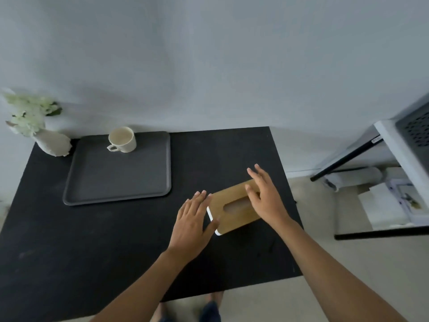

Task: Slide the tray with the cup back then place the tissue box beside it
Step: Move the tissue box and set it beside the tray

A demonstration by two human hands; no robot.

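A dark grey tray (116, 177) lies at the back left of the black table, close to the wall. A cream cup (123, 139) stands upright in the tray's far corner. The tissue box (228, 213), white with a tan wooden lid and an oval slot, sits right of the tray toward the table's right side. My left hand (192, 225) hovers with fingers spread at the box's left end. Above the box's right end my right hand (264, 196) is spread flat and covers part of the lid. Neither hand grips the box.
A white vase (52, 141) with pale flowers stands at the table's back left corner beside the tray. The black table (69, 252) ends just right of the box. A white shelf unit (394, 159) stands on the floor at the right. My feet show below the front edge.
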